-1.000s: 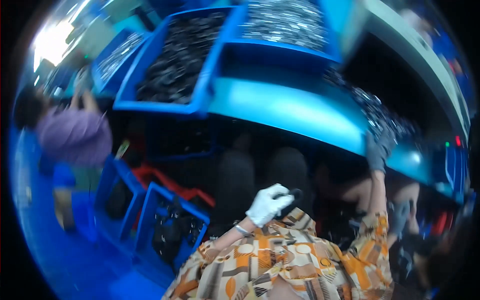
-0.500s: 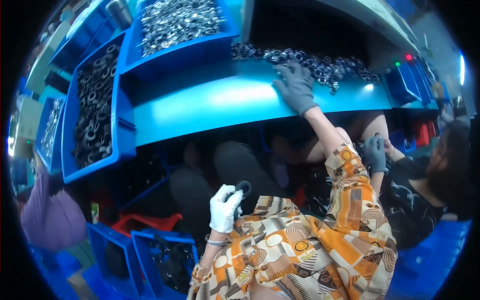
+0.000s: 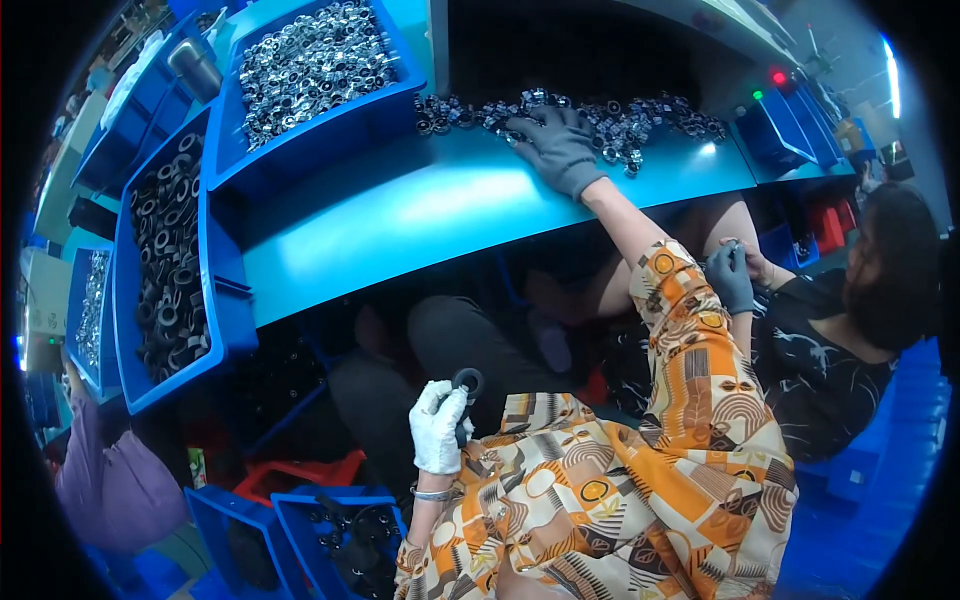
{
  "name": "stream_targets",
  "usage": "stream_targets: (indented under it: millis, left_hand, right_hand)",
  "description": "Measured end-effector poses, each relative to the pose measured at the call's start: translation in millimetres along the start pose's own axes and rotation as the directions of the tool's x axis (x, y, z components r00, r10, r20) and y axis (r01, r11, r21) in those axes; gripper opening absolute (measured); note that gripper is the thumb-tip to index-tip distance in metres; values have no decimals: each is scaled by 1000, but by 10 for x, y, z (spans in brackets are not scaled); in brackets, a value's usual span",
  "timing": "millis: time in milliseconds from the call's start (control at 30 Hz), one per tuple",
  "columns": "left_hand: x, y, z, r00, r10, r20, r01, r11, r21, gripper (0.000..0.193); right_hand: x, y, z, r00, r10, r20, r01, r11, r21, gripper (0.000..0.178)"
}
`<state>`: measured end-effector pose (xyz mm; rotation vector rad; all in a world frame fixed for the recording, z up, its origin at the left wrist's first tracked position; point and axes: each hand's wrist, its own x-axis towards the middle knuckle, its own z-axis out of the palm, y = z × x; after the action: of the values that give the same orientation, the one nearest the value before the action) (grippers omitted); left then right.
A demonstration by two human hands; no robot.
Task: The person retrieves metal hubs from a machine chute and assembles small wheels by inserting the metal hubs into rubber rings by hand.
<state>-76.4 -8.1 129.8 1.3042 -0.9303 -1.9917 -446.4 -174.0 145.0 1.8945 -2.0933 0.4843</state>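
Left grip (image 3: 437,430) pinched, right grip (image 3: 558,152) outstretched

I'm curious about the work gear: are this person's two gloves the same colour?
No: the left hand is gloved in white, while the right hand is gloved in dark grey.

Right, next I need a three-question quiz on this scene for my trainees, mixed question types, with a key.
1. What does the left hand hold? A) nothing B) a black ring C) a blue bin
2. True or false: the right hand is inside a blue bin.
3. Fill in: the right hand's glove is ____ in colour.

Key: 1. B. 2. False; it is at the heap of shiny rings on the teal tabletop. 3. Grey.
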Motion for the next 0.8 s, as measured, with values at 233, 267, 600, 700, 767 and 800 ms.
stream_targets:
  millis: [233, 267, 600, 700, 767, 800]
  left_hand:
    - [-16, -43, -48, 999, -9, -35, 8, 1000, -15, 6]
    - [-22, -49, -61, 999, 13, -32, -14, 999, -29, 5]
    - [28, -87, -68, 1000, -22, -17, 21, 998, -51, 9]
    - [6, -72, -54, 1000, -12, -15, 11, 999, -44, 9]
    - [-12, -56, -42, 999, -36, -7, 35, 998, -58, 9]
    - [-24, -46, -38, 1000, -24, -6, 23, 996, -82, 9]
  right_hand:
    - [-108, 18, -89, 987, -127, -98, 131, 991, 35, 36]
    - [-160, 35, -129, 976, -122, -180, 136, 989, 65, 36]
    - [-664, 381, -160, 788, 575, -221, -569, 817, 96, 40]
    - [-554, 337, -40, 841, 529, -117, -518, 848, 108, 42]
    - [-471, 272, 16, 869, 479, -124, -467, 877, 115, 43]
    - [-451, 245, 19, 846, 527, -84, -519, 849, 93, 43]
